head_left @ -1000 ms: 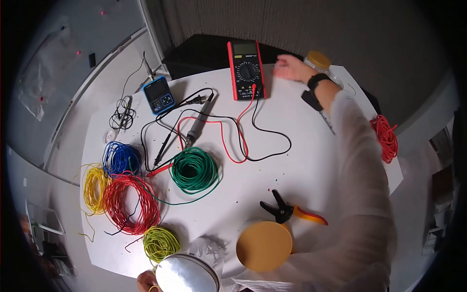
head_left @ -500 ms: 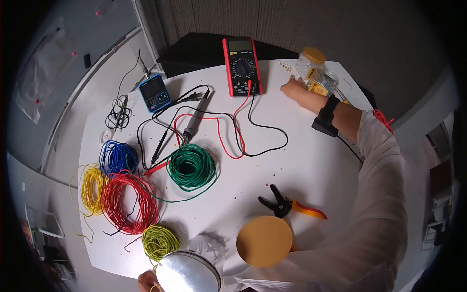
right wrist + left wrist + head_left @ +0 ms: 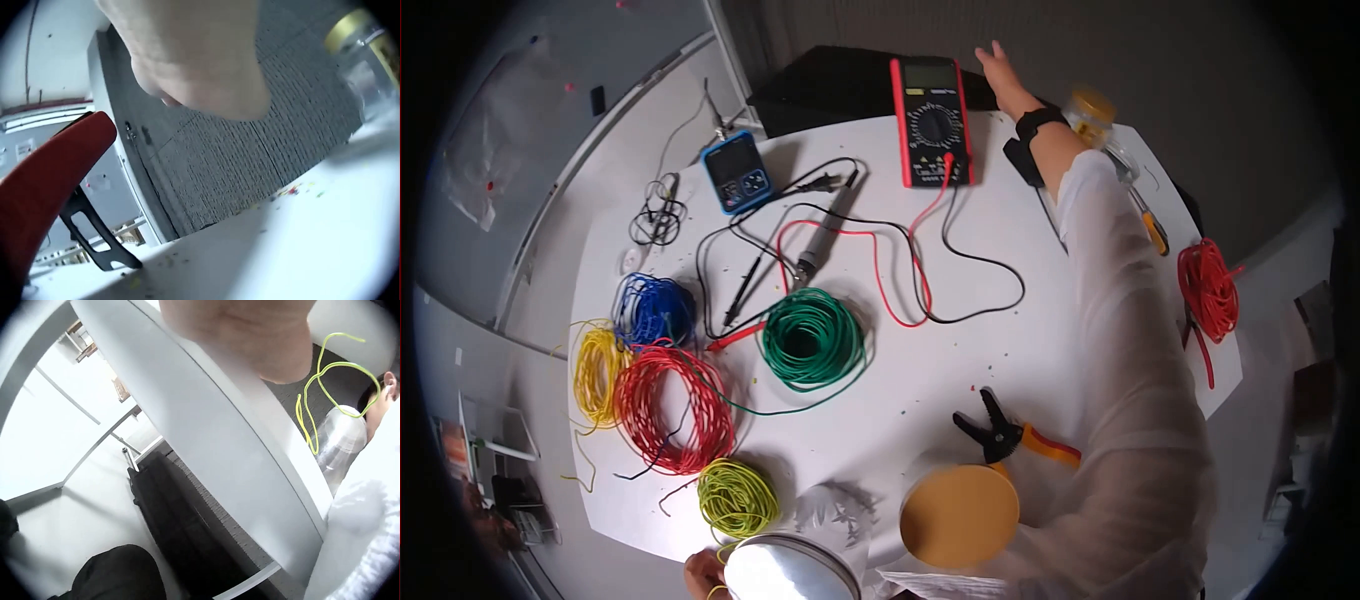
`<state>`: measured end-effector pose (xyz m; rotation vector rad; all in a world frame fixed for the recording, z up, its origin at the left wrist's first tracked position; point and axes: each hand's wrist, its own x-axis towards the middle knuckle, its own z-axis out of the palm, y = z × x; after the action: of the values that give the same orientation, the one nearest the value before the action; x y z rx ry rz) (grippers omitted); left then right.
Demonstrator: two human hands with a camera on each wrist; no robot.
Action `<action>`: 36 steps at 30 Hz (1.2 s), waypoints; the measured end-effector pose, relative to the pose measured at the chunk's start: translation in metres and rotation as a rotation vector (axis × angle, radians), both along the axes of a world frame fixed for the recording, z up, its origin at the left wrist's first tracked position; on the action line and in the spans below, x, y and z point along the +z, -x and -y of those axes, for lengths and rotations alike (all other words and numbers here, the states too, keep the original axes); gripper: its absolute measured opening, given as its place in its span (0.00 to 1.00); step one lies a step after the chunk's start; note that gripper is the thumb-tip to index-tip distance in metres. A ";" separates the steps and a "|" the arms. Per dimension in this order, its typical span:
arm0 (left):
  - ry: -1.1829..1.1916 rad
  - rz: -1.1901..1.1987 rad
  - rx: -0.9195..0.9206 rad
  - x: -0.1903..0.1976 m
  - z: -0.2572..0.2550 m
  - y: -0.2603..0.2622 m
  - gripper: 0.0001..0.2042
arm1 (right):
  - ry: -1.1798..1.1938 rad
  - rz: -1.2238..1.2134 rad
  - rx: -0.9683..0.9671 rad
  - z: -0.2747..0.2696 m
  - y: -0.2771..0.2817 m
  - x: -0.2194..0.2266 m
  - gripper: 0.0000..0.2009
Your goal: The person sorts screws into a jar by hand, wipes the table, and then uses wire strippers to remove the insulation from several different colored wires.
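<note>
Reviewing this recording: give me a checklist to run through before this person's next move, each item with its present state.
1. Right hand free: ok; fingers extended, nothing visible in them.
2. Left hand free: cannot tell; partly hidden beside the silver lid, yellow-green wire next to it.
3. Wire strippers closed: not ok; the jaws stand apart.
4. Tabletop free of scraps: not ok; small coloured bits lie near its edge.
5. Red lead's plug seated in the multimeter: ok.
6. Multimeter reading: cannot tell; no digits legible.
</note>
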<state>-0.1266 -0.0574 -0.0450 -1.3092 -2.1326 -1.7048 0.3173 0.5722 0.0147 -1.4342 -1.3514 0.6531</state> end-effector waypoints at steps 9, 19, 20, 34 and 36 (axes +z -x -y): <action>-0.027 0.020 -0.055 0.000 -0.012 0.000 0.17 | 0.542 0.484 -0.037 0.048 -0.015 -0.048 0.38; -0.021 0.033 -0.043 0.000 -0.006 0.000 0.17 | 0.139 0.581 -0.045 0.005 -0.031 0.008 0.26; -0.028 0.039 -0.050 -0.001 -0.008 -0.001 0.17 | 0.184 0.549 0.123 0.021 -0.035 0.006 0.26; -0.088 0.028 -0.046 0.006 -0.001 -0.001 0.17 | 0.799 -0.529 0.719 0.087 0.020 0.000 0.04; -0.104 0.019 -0.040 0.008 -0.003 -0.001 0.17 | 0.219 -0.385 0.466 0.029 -0.008 -0.021 0.09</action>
<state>-0.1256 -0.0542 -0.0375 -1.3207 -2.0115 -1.8238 0.3248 0.5431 -0.0059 -1.0808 -1.3354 1.3435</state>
